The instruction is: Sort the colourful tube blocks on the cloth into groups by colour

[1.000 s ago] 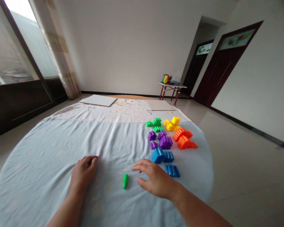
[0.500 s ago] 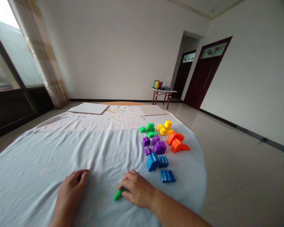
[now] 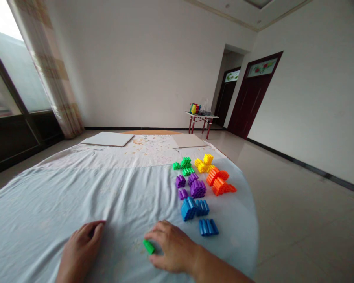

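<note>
A small green plastic tube-like piece (image 3: 149,247) lies at the near middle of the cloth-covered table. My right hand (image 3: 174,247) spans it, with a fingertip at one end and the thumb at the other. My left hand (image 3: 81,247) rests on the cloth to the left, its fingers curled in and the thumb beside the index finger. Nothing shows in it. Right of my right hand are bundles of blue pieces (image 3: 188,208). Beyond them sit purple pieces (image 3: 198,189), orange pieces (image 3: 220,186), green pieces (image 3: 185,162) and yellow pieces (image 3: 205,164), grouped by colour.
Two flat boards lie at the far side of the table: a white board (image 3: 109,138) on the left and a beige board (image 3: 190,140) on the right. The pale cloth (image 3: 61,192) is wrinkled. A small side table (image 3: 202,115) with bags stands near the doorway.
The green piece has turned, so its ends now point toward my right fingertip and thumb. My right fingers are spread wider. The whole view has shifted slightly.
</note>
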Demonstrator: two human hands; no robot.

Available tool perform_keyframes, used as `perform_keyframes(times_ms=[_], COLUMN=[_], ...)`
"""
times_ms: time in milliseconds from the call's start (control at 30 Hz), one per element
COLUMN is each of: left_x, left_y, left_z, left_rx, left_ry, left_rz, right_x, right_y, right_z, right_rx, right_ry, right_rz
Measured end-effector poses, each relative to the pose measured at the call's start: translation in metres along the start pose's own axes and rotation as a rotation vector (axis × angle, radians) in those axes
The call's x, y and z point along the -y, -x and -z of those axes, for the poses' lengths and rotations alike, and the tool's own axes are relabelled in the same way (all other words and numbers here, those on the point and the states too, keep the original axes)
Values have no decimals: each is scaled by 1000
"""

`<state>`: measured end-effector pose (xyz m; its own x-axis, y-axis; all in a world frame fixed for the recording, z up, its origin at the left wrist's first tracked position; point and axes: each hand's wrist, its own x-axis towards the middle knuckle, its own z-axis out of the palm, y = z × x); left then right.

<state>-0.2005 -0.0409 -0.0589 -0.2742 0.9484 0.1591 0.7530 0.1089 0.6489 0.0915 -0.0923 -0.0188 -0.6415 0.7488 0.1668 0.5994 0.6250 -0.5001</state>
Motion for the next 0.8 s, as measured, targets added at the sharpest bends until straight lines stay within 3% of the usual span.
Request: perform_keyframes(times_ms=[100, 200, 333, 533, 800], left_x=[0, -2, 1, 3, -1], left_y=[-1, 0, 0, 0, 2], left_z=[0, 1, 0, -1, 2], left_rx=[-1, 1, -20, -62, -34], left_ry=[-7, -13, 1, 2, 6], left_rz=[-2, 1, -17, -53, -10], right_x=[3, 4, 4, 4, 1], right_y=[-4, -12, -20, -23, -23], right_z=[10, 14, 14, 12, 7], right_rx=[53, 168, 230, 200, 215], right_ry=[5, 42, 84, 73, 57], right_rz=[152, 216, 211, 183, 178])
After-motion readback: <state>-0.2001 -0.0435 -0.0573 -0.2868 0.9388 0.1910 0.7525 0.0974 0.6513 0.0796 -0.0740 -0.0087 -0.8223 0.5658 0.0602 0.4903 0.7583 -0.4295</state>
